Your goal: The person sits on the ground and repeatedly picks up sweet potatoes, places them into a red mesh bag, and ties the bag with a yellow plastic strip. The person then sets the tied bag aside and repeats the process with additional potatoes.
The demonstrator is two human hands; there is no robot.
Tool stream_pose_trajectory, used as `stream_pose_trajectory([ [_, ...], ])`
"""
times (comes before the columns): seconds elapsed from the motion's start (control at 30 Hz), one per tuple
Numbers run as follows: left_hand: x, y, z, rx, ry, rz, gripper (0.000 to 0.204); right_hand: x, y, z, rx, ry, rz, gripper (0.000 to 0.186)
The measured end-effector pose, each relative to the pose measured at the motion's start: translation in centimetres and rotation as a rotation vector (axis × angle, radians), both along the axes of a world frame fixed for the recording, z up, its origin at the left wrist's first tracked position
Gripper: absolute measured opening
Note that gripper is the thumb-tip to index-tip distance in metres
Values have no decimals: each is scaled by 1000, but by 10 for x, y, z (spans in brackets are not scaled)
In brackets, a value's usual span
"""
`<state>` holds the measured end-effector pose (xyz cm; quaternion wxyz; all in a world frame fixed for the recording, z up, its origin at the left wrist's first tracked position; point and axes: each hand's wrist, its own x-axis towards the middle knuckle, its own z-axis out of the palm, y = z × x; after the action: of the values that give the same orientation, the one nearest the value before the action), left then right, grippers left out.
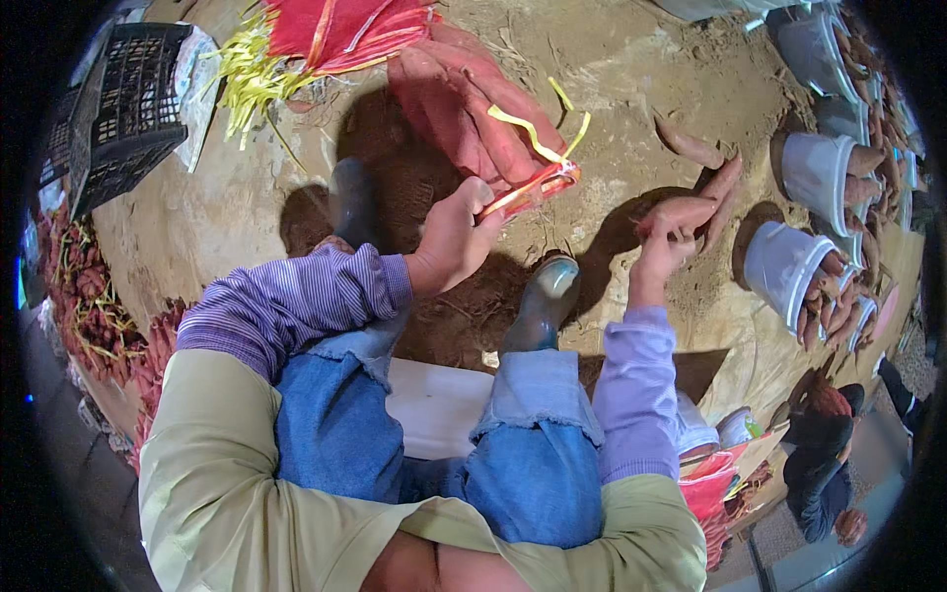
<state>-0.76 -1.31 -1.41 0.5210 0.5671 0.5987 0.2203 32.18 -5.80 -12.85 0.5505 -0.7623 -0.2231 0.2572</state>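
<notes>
A dirt-covered floor (pixel 621 84) spreads out under bright light, with pale tubs (pixel 784 259) full of sweet potatoes lined up along the right. At the far left a black plastic crate (pixel 128 118) stands tilted in view, and nearer on that side reddish roots (pixel 84 296) lie heaped. Another person (pixel 824 459) is partly visible at the near right.

The left hand (pixel 456 235) is closed on the edge of a red mesh bag (pixel 454 109), pinching its orange-striped rim near the centre; the bag extends away from the hand along the floor, bulging with long shapes. Yellow ties (pixel 541 133) hang by its mouth. Beyond it, to the far left, lie more red bags (pixel 340 30) beside a bunch of yellow strips (pixel 252 74).

The right hand (pixel 664 255) has its fingers curled around a sweet potato (pixel 681 210), right of the bag and apart from it. Others overlap its far end; whether the hand grips those too, I cannot tell. One loose root (pixel 688 144) lies just beyond.
</notes>
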Motion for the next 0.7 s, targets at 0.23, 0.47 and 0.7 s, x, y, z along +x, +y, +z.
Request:
stream_pose_trajectory([
  [0.23, -12, -2, 32, -36, 3, -115, 24, -87, -83, 157, -200, 699, 347, 38],
  [0.47, -13, -13, 34, 46, 29, -197, 20, -156, -48, 126, -215, 1007, 554, 43],
  [0.7, -17, -8, 40, -6, 5, -105, 16, -204, 18, 89, -159, 1277, 588, 24],
])
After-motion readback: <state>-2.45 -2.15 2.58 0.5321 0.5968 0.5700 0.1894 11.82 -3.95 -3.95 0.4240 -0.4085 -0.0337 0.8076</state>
